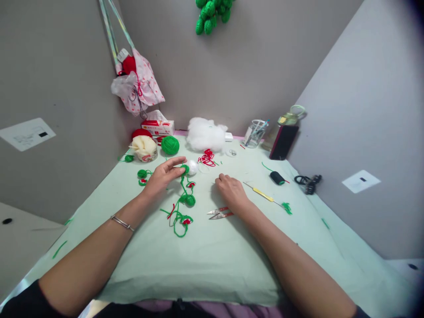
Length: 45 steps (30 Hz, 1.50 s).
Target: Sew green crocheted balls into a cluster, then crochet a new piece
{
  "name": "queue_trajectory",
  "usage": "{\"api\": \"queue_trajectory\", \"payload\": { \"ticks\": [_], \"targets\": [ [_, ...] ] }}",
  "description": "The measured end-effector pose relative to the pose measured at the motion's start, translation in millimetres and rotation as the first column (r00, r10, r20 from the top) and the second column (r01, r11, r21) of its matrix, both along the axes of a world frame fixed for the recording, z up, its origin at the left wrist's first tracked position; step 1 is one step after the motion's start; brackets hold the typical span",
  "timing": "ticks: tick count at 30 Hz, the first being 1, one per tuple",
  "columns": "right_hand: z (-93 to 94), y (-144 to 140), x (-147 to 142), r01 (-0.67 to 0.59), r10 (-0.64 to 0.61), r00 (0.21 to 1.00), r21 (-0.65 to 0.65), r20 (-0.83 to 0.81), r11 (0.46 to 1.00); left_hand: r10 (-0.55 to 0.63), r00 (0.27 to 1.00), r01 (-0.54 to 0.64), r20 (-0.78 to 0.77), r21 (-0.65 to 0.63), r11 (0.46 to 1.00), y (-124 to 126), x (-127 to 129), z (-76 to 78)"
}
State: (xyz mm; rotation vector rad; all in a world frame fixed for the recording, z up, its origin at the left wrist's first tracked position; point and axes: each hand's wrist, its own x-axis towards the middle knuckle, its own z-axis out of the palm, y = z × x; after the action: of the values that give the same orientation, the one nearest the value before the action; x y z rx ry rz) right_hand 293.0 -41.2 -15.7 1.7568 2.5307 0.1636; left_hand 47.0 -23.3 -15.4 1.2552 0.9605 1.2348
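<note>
Pale green cloth [205, 260] over the counter, both bare forearms laid across it. Nearest, a tangle of green yarn [180, 218] with red bits, and red-handled snips [219, 213] just beside the right hand [232, 191]. Right hand resting palm down on the cloth, fingers loosely curled, grasping nothing. Yellow-handled crochet hook [263, 193] just beyond its wrist. Left hand [164, 174] pinching a small green crocheted ball [185, 168] at the fingertips, white stuffing tuft [192, 167] touching it. Farther back: green yarn ball [170, 145], white stuffing heap [206, 134], tissue box [158, 127].
</note>
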Motion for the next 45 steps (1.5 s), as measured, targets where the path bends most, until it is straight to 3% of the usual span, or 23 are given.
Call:
{"api": "queue_trajectory", "payload": {
  "ticks": [4, 7, 9, 11, 13, 15, 17, 19, 22, 24, 26, 29, 34, 39, 42, 45],
  "targets": [
    [1.1, -2.3, 4.1, 0.053, -0.052, 0.996, 0.017, -0.072, 0.998, -0.095, 0.995, 0.095, -0.031, 0.001, 0.995, -11.6, 13.9, 3.3],
    [4.3, -0.1, 14.2, 0.135, -0.121, 0.930, 0.017, -0.346, 0.991, -0.252, 0.955, 0.265, -0.158, 0.071, 0.962, -20.7, 24.7, 3.1],
    [5.3, 3.6, 21.3, 0.196, -0.157, 0.769, -0.005, -0.620, 0.981, -0.240, 0.937, 0.282, -0.253, 0.144, 0.949, -22.8, 26.2, 3.0],
    [4.9, 7.6, 25.6, 0.206, -0.170, 0.558, -0.063, -0.812, 0.977, -0.106, 0.950, 0.173, -0.294, 0.211, 0.962, -20.0, 21.5, 2.9],
    [4.1, 10.0, 25.9, 0.159, -0.202, 0.382, -0.151, -0.902, 0.976, 0.070, 0.943, 0.010, -0.324, 0.237, 0.971, -13.1, 12.4, 1.4],
    [3.7, 9.9, 23.0, 0.097, -0.241, 0.288, -0.222, -0.927, 0.970, 0.213, 0.875, -0.101, -0.435, 0.266, 0.959, -4.7, 2.7, -2.6],
    [3.8, 7.9, 19.0, 0.066, -0.243, 0.278, -0.234, -0.930, 0.970, 0.287, 0.789, -0.102, -0.544, 0.345, 0.933, 2.4, -3.7, -9.2],
    [3.6, 5.1, 15.5, 0.049, -0.217, 0.293, -0.212, -0.931, 0.976, 0.300, 0.716, 0.018, -0.631, 0.445, 0.895, 6.7, -4.8, -17.0],
    [1.9, 1.8, 12.2, 0.022, -0.191, 0.309, -0.193, -0.932, 0.981, 0.241, 0.646, 0.256, -0.724, 0.503, 0.826, 8.8, 1.1, -27.0],
    [0.9, 0.5, 10.5, 0.003, -0.189, 0.317, -0.198, -0.929, 0.980, 0.186, 0.631, 0.341, -0.753, 0.484, 0.806, 9.2, 6.2, -30.8],
    [1.7, -0.7, 9.0, -0.009, -0.196, 0.306, -0.209, -0.932, 0.978, 0.138, 0.654, 0.332, -0.744, 0.446, 0.831, 9.4, 9.4, -31.7],
    [7.5, -2.8, 7.6, -0.043, -0.230, 0.220, -0.245, -0.948, 0.969, 0.125, 0.707, 0.237, -0.696, 0.400, 0.885, 7.6, 10.4, -27.9],
    [21.1, -10.5, 4.7, -0.172, -0.294, 0.076, -0.303, -0.953, 0.937, 0.076, 0.888, 0.053, -0.454, 0.265, 0.963, -5.6, 16.1, -10.3],
    [18.3, -21.1, -9.8, -0.295, -0.369, 0.024, -0.360, -0.929, 0.885, 0.110, 0.914, 0.019, -0.390, 0.313, 0.950, -23.3, 32.5, 2.2],
    [13.2, -24.4, -18.9, -0.404, -0.428, -0.001, -0.391, -0.904, 0.827, 0.133, 0.923, 0.018, -0.361, 0.386, 0.922, -30.1, 39.6, 3.9],
    [14.1, -24.2, -19.8, -0.511, -0.509, -0.081, -0.403, -0.857, 0.760, 0.175, 0.927, -0.016, -0.332, 0.431, 0.902, -32.6, 40.7, 6.5]
  ]
}}
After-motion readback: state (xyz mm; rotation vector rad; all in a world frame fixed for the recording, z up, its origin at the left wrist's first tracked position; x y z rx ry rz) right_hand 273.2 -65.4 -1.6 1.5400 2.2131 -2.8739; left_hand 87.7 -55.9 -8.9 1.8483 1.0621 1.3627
